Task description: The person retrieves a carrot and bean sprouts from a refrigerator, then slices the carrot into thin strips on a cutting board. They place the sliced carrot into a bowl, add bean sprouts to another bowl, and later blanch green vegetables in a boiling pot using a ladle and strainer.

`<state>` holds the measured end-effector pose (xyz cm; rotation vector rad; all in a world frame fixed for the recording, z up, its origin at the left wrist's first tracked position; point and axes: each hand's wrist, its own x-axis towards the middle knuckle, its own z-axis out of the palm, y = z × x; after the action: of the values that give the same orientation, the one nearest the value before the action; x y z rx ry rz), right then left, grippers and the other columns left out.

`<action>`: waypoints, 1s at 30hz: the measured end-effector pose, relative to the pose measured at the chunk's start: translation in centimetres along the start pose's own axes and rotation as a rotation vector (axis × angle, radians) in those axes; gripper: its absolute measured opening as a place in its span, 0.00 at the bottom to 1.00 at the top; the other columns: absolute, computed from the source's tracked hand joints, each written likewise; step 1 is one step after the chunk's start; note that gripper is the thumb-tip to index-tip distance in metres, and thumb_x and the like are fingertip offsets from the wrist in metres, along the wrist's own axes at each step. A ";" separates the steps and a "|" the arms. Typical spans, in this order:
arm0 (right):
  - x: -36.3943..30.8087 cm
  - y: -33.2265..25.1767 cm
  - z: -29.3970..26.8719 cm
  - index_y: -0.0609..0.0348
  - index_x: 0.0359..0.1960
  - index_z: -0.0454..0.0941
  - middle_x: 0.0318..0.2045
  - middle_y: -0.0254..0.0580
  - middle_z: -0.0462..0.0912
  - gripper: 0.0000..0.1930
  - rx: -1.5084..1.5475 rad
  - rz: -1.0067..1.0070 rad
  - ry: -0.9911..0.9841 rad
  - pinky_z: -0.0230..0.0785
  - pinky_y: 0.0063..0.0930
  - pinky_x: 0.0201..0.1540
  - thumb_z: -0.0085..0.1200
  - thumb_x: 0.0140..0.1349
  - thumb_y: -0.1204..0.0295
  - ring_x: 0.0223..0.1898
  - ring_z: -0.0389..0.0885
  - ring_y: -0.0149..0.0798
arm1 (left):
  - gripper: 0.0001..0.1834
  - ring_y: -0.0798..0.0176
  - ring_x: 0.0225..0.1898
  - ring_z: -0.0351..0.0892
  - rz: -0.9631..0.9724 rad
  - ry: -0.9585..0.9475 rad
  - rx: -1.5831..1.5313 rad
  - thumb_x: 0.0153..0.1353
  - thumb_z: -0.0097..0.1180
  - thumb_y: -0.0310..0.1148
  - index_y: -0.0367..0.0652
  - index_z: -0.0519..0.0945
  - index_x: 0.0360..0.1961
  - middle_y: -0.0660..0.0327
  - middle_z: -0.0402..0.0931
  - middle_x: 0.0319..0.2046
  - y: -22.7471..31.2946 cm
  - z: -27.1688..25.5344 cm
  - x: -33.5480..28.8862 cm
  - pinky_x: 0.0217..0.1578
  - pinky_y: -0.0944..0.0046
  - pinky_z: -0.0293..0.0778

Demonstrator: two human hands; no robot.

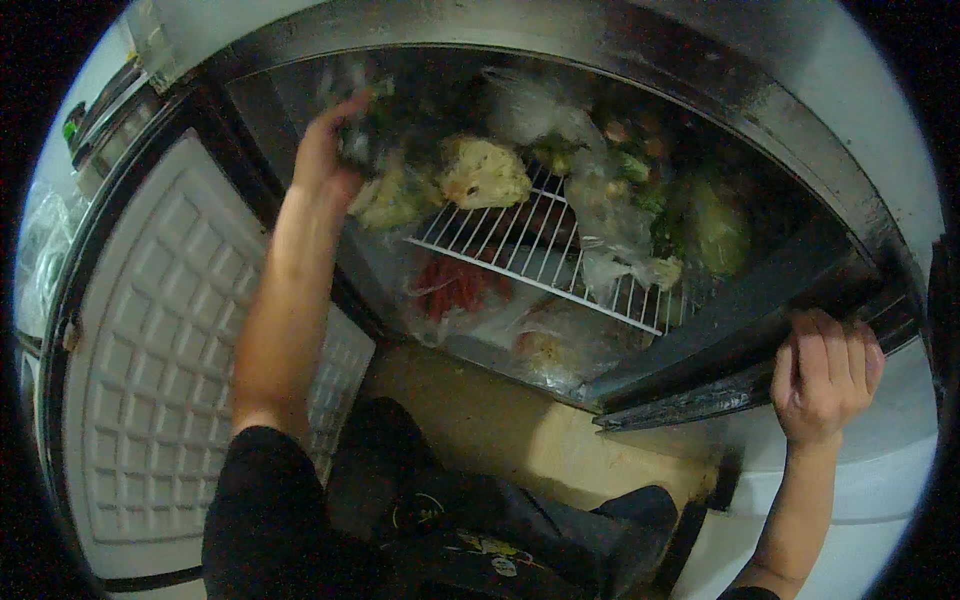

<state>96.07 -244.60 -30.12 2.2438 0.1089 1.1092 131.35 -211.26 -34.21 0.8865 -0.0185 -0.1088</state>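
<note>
My left hand reaches into the upper left of an open refrigerator. Its fingers and thumb close round a clear plastic bag with something green in it, blurred and partly hidden. Beside it, pale cabbage-like vegetables lie on a white wire shelf. Toward the right, another clear bag drapes over the shelf near leafy greens. My right hand is curled over the dark edge at the refrigerator's right side.
The white ribbed door stands swung out on the left. Below the shelf sit a bag of red items and another clear bag. Metal pots stand at the far left. Tan floor shows under the refrigerator opening.
</note>
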 end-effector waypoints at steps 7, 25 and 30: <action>-0.4 0.6 0.1 0.52 0.35 0.82 0.37 0.38 0.82 0.10 -0.013 -0.041 -0.002 0.64 0.38 0.53 0.57 0.50 0.70 0.40 0.78 0.44 | 0.26 0.47 0.49 0.78 -0.090 -0.136 -0.279 0.56 0.54 0.43 0.37 0.76 0.52 0.50 0.79 0.47 -7.1 -14.7 -4.1 0.49 0.48 0.77; 3.9 -11.8 -16.6 0.62 0.45 0.78 0.38 0.48 0.83 0.12 1.428 0.195 -1.175 0.73 0.30 0.44 0.54 0.61 0.72 0.39 0.83 0.43 | 0.20 0.55 0.40 0.81 -0.836 0.362 -0.186 0.52 0.65 0.33 0.37 0.79 0.46 0.55 0.81 0.39 9.6 -7.8 -35.9 0.44 0.49 0.77; 17.1 -5.5 -26.6 0.60 0.48 0.78 0.37 0.50 0.83 0.15 1.535 0.092 -1.495 0.74 0.35 0.43 0.53 0.62 0.67 0.39 0.83 0.44 | 0.25 0.58 0.50 0.75 -0.804 0.423 0.479 0.49 0.68 0.36 0.38 0.80 0.49 0.53 0.78 0.47 25.9 -2.9 -46.7 0.53 0.54 0.69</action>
<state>88.39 -221.28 -9.49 3.6408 0.2560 -1.4093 87.40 -187.98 -14.68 1.3397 0.7384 -0.6857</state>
